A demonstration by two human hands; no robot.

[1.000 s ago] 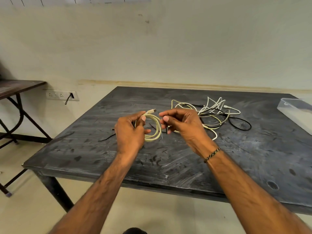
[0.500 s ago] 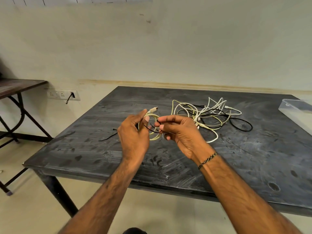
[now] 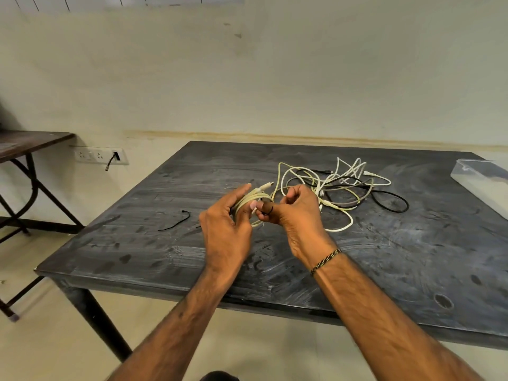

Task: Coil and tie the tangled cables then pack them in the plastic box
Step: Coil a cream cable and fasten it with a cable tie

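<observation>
left hand (image 3: 225, 229) grips cream coil (image 3: 251, 200) so loops stay together | right hand (image 3: 295, 210) pinches black tie (image 3: 268, 210) beside it, likely to bind | tangle (image 3: 338, 188) lies beyond right hand

No legible text, labels, brands or numbers on anything in view.

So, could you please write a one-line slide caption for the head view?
Left hand holds a coiled cream cable while the right hand wraps a black tie round it.
</observation>
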